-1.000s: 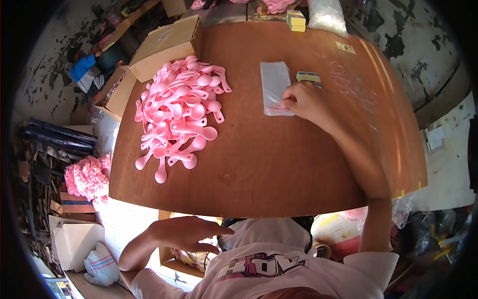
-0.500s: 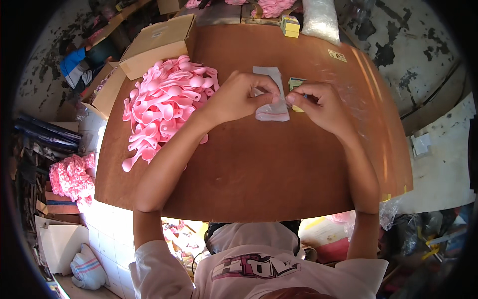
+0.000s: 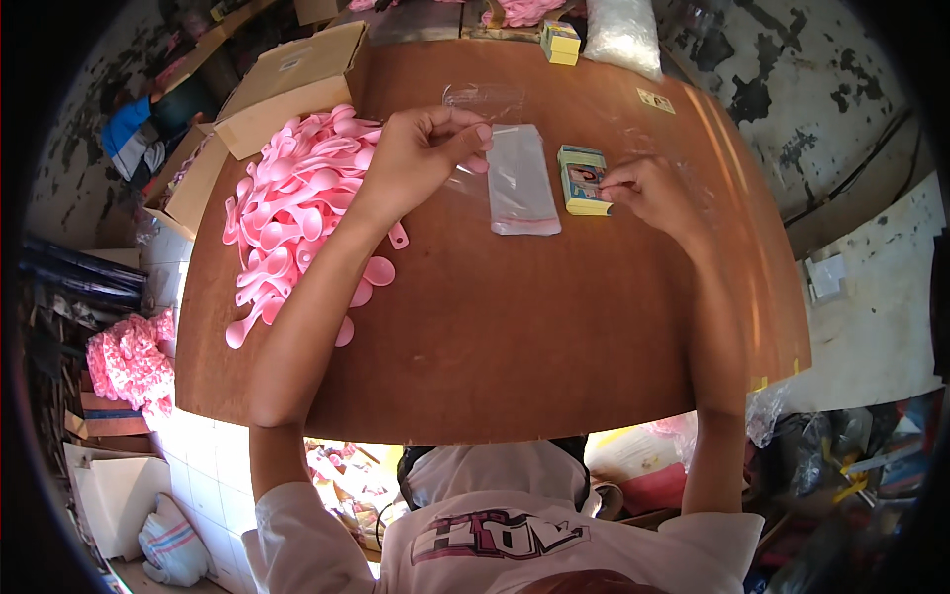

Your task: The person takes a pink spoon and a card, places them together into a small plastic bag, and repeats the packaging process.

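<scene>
While the left hand (image 3: 421, 148) hangs above the table with thumb and fingertips pressed together, it pinches a thin clear plastic bag (image 3: 473, 176), which trails from the fingertips toward the right and is hard to make out against the wood. Just to the right of that hand lies a flat stack of clear bags (image 3: 522, 180), resting on the brown table (image 3: 515, 337). Beyond the stack, the right hand (image 3: 648, 193) pinches at the edge of a small stack of picture cards (image 3: 583, 179); its thumb and forefinger are closed on what seems to be the top card, though the grip is too small to see clearly. The cards lie between the bags and the right hand, touching its fingertips.

To the left of the left forearm spreads a heap of pink plastic spoons (image 3: 292, 208), a few strays lying under the wrist. Past the heap, at the table's far left edge, sit open cardboard boxes (image 3: 282, 84). Beyond both hands, at the far edge, stand a small yellow box (image 3: 560, 42) and a white filled bag (image 3: 621, 35).
</scene>
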Demonstrator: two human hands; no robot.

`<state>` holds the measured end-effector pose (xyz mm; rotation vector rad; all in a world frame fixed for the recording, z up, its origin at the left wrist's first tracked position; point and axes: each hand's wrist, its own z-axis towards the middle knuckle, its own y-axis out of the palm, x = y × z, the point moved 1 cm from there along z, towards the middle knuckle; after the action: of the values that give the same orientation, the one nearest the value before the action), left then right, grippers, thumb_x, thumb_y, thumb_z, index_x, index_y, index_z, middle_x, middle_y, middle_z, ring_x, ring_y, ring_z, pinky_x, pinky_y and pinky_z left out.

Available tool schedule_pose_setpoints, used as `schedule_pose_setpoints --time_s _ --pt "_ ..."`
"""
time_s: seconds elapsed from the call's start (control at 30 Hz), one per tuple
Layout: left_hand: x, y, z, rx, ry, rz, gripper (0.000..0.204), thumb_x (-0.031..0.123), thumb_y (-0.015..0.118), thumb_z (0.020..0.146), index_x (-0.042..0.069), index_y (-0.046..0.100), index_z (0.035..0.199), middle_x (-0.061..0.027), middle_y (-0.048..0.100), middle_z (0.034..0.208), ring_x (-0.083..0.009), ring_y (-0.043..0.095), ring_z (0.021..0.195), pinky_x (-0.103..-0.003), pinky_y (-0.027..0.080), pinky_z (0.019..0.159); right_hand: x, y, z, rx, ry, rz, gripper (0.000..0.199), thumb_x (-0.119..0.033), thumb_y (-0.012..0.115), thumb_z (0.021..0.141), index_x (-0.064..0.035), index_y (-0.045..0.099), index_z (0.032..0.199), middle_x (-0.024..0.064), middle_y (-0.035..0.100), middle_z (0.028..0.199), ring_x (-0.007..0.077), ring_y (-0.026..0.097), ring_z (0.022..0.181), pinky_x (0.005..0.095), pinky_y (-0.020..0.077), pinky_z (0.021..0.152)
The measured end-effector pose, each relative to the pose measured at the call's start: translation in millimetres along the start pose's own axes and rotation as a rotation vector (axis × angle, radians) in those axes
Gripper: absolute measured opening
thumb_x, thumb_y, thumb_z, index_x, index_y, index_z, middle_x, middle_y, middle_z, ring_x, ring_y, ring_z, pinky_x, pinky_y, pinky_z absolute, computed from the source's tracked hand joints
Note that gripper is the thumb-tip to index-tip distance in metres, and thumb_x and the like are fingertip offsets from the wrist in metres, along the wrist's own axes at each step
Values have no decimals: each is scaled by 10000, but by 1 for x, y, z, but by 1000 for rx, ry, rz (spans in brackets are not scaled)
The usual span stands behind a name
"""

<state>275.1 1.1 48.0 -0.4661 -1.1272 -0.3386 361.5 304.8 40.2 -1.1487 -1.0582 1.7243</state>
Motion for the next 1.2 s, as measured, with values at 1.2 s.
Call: schedule_pose_setpoints --time_s 1.2 --pt "21 18 -16 -182 139 156 286 198 688 962 -8 715 1158 -53 738 962 -61 633 832 -244 513 714 -97 -4 26 157 -357 581 161 -108 709 899 3 718 1016 52 691 920 137 635 809 275 517 692"
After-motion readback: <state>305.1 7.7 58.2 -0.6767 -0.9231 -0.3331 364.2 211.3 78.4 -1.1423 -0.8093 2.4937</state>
